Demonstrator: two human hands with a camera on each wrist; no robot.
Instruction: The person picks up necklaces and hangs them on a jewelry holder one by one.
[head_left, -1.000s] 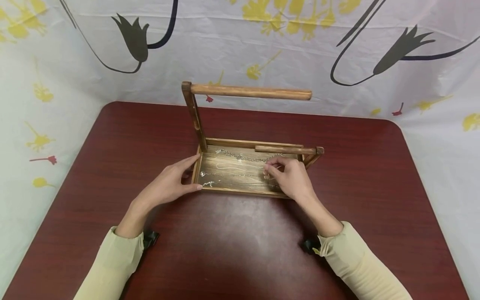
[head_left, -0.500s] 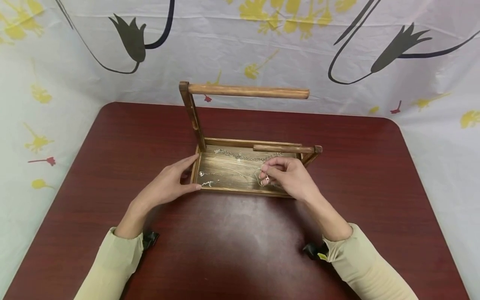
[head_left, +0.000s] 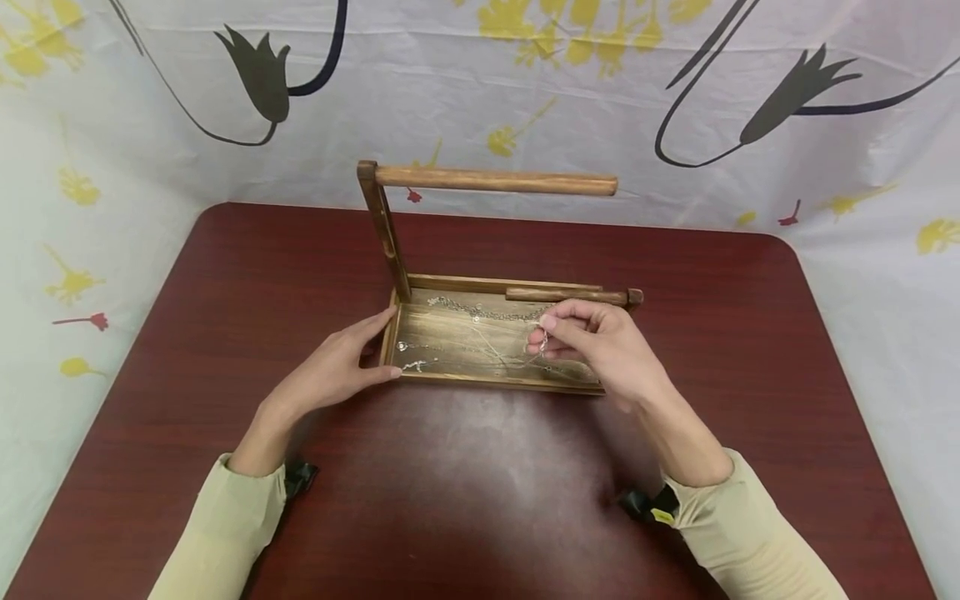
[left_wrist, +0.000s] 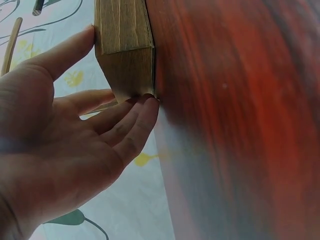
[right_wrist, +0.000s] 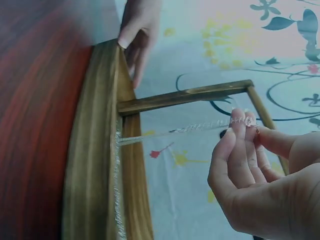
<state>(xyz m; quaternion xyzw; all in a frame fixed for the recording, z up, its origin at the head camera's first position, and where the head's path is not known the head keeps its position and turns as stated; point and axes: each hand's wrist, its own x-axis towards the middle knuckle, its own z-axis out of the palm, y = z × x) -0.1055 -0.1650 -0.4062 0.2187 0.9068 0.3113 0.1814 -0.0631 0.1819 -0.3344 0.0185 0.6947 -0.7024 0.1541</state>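
Note:
My left hand (head_left: 330, 367) holds the left end of a wooden jewelry stand's tray (head_left: 487, 382), thumb at the near corner and fingertips at the far one. In the left wrist view, its fingers reach round the end wall (left_wrist: 127, 75). Above the tray's right half, my right hand (head_left: 611, 346) pinches a thin silver necklace (right_wrist: 197, 126) between thumb and fingers. The chain runs slack from the fingertips down into the tray. Other chains lie inside: a thicker one (head_left: 487, 314) along the back, a pendant (head_left: 402, 346) and a bracelet-like end (head_left: 416, 365) at left.
A tall post (head_left: 386, 233) with a long top bar (head_left: 495, 180) rises from the tray's left end. At the right, a shorter bar (head_left: 562, 296) extends inward. Dark red table (head_left: 480, 483) surrounds the stand, with a patterned cloth (head_left: 465, 83) behind.
My right hand has lifted the necklace from the tray floor and shifted right and up, its chain now drawn toward the fingers. The left hand stays at the tray's end.

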